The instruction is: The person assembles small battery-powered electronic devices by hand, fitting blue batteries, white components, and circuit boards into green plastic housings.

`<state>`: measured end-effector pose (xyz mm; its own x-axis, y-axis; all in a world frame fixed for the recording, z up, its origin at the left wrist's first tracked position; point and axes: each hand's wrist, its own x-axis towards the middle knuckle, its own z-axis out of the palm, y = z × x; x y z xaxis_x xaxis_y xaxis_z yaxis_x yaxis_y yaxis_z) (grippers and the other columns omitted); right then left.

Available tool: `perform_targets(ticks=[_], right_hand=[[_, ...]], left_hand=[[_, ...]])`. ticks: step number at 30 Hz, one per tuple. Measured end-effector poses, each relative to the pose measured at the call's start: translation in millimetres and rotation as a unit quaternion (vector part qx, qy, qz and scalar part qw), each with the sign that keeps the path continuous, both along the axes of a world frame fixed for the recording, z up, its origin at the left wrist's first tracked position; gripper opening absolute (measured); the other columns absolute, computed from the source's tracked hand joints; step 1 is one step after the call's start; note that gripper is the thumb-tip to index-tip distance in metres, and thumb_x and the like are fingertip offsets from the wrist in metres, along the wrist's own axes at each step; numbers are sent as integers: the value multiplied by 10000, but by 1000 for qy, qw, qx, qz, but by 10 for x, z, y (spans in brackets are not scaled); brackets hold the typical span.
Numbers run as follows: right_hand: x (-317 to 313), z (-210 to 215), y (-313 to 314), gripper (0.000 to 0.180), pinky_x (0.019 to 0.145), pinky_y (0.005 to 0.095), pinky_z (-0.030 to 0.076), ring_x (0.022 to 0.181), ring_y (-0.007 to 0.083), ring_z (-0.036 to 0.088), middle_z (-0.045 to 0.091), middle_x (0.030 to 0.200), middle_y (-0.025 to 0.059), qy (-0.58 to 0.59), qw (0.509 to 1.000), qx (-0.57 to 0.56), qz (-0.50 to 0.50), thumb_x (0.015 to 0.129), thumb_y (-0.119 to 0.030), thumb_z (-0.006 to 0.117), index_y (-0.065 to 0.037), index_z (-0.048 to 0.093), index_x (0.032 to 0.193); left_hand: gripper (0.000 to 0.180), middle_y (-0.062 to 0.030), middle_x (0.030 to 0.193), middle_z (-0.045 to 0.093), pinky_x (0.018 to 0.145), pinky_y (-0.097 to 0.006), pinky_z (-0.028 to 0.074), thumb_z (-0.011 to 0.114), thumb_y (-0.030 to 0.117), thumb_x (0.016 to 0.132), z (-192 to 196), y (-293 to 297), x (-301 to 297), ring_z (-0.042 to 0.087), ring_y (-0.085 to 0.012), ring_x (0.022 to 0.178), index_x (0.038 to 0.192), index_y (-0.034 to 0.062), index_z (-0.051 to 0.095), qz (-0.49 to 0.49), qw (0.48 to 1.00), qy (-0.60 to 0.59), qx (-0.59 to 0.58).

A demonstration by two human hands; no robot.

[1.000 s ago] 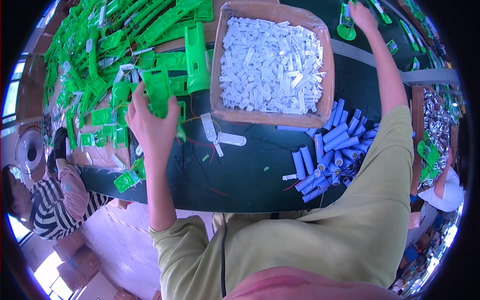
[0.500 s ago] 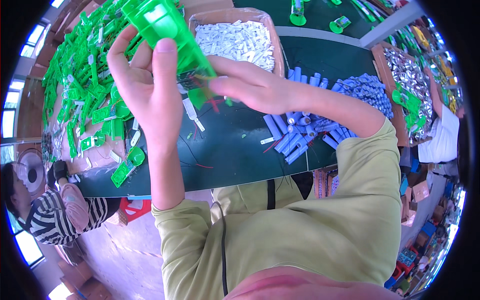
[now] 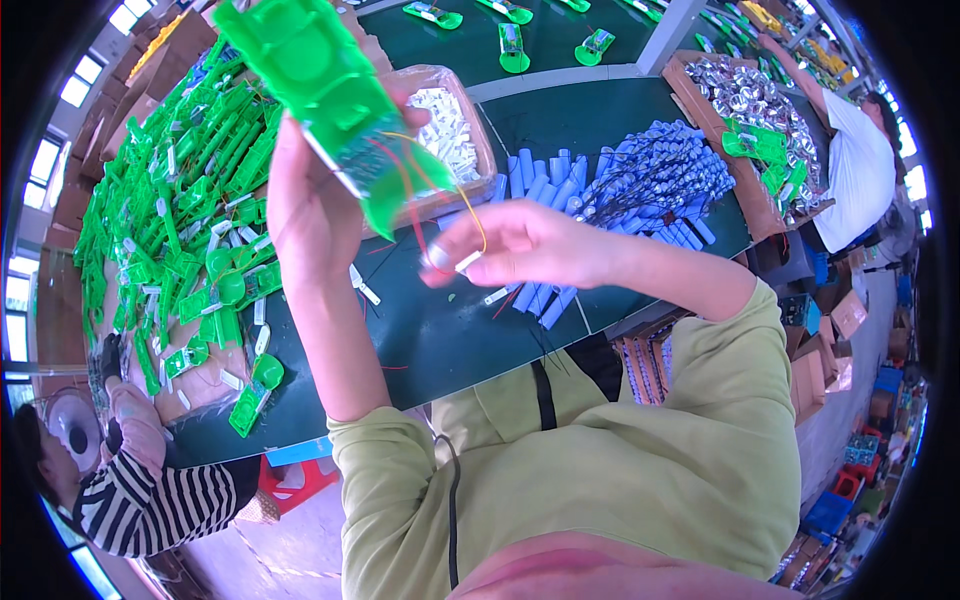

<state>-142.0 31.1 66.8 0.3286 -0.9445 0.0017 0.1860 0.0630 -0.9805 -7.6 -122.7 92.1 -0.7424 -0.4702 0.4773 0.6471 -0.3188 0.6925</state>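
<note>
My left hand [image 3: 318, 215] is wrapped round a long green plastic housing [image 3: 315, 65], raised and tilted over the table. At the housing's near end sits a small circuit board [image 3: 372, 160], with red and yellow wires [image 3: 468, 208] running from it. My right hand [image 3: 540, 243], fingers bent, pinches a small white piece [image 3: 468, 262] near the ends of these wires; the fingertips are slightly blurred. Behind the housing stands a box of small white parts [image 3: 445, 135]. Bundles of blue cylindrical cells [image 3: 545, 180] with dark wires lie beyond my right hand.
A large heap of green housings [image 3: 180, 200] covers the left side. One green piece [image 3: 258, 395] lies near the front edge. A box of silvery parts [image 3: 760, 110] stands at the right. A person in striped clothing [image 3: 165, 500] sits left; another in white [image 3: 860, 170] works at right.
The right hand has drawn back from the housing toward me and now pinches a small white piece by the wires. The left hand still holds the housing, and the whole view has shifted slightly.
</note>
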Motion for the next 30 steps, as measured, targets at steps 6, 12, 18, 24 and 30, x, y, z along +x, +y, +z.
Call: perform_targets(ticks=[6,12,18,24,30], right_hand=[[-31,445,497,436,510,203,440,593,88,585,623,768,74,73,977,12,-199,913,-136,505,-83,332,1310],[-151,856,287,400,587,291,499,656,209,593,604,900,165,9,931,-273,-240,887,-343,495,-28,440,1128],[-382,973,-56,227,628,191,422,719,41,513,586,835,-6,61,938,-206,-272,929,-200,534,8,591,1001],[-337,942,-334,378,608,184,394,732,38,470,528,859,11,146,925,-210,-281,955,-109,429,-43,327,1313],[-684,467,-688,357,618,200,404,724,57,475,498,827,23,163,815,-360,-423,950,-138,444,-41,373,1286]], left_hand=[[437,-170,1011,590,769,-367,498,314,337,954,96,-54,66,605,-254,883,1194,-4,443,201,974,-95,-50],[442,-160,1025,595,718,-359,528,278,320,968,79,-99,80,615,-237,856,1207,-9,451,282,937,-167,-120],[421,-150,1033,600,760,-309,484,328,296,962,115,54,11,591,-191,861,1211,-16,465,279,933,-181,-139],[410,-35,975,572,736,-213,392,366,269,963,1,154,-103,483,-81,829,1239,-11,481,265,915,-197,-233],[390,-13,893,513,638,-220,391,375,228,969,3,410,-271,449,-72,729,1266,-11,457,255,883,-215,-331]])
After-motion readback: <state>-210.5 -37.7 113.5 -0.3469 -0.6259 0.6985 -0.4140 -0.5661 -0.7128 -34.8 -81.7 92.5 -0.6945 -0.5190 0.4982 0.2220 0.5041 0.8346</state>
